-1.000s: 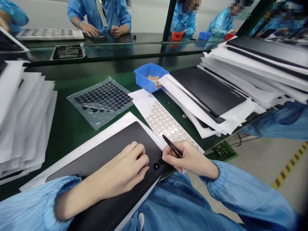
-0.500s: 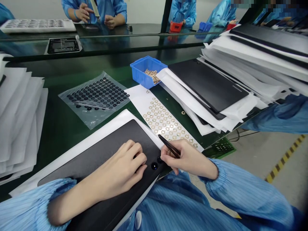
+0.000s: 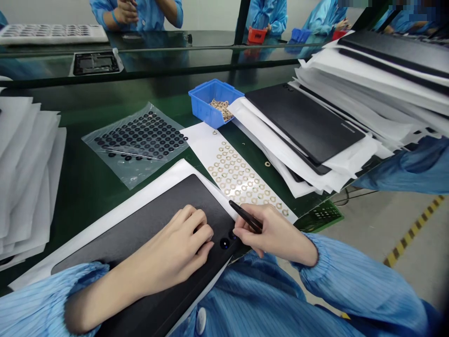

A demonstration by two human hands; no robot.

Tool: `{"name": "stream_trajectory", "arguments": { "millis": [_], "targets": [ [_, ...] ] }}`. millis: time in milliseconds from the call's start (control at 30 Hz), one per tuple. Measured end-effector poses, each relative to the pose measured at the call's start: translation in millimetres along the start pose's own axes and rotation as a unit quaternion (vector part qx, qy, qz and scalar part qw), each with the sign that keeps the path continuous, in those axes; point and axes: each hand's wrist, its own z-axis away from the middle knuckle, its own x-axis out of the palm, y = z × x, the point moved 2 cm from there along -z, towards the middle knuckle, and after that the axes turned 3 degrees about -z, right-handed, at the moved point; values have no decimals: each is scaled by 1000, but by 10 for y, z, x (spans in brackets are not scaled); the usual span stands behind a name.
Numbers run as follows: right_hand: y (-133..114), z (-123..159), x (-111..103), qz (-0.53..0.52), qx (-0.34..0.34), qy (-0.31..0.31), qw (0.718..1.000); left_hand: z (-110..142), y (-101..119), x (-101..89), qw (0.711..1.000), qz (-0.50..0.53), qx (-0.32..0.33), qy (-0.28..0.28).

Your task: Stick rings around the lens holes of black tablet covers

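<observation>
My left hand (image 3: 177,250) lies on a dark tablet back cover (image 3: 147,234), its fingers curled and pressing down beside two round camera holes (image 3: 225,243). My right hand (image 3: 271,231) pinches black tweezers (image 3: 244,216), the tool's working end hidden under the fingers at the cover's corner by the holes. Just beyond the tweezers lies a white sheet of small tan rings (image 3: 238,178). The cover rests on a white foam sheet (image 3: 115,210).
A clear bag of black rings (image 3: 138,140) lies to the left and a blue bin of tan rings (image 3: 212,100) behind. Stacked covers with white sheets (image 3: 315,131) stand at right, white sheets (image 3: 24,168) at left. Other people work across the bench (image 3: 140,11).
Both hands stay at the cover's corner; the tweezers have tilted slightly lower and left. The view has shifted a little. A person opposite has raised their hands.
</observation>
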Motion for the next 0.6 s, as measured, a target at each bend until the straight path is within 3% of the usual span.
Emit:
{"name": "stream_trajectory", "arguments": {
  "millis": [167,267,400,500,600],
  "targets": [
    [-9,-23,-15,-10,-9,-29,999,2,5,4,1000,-5,3,0],
    [-46,-57,-101,81,-51,29,995,35,-86,-25,999,-30,-11,42],
    [-109,-124,-242,169,-99,124,973,144,-393,-95,976,-130,-114,133],
    [-163,-172,-260,231,-91,105,963,214,-608,-119,950,-182,-199,156],
    [-246,-190,-228,255,-111,70,958,229,-695,-107,943,-188,-230,149]
  ]
}}
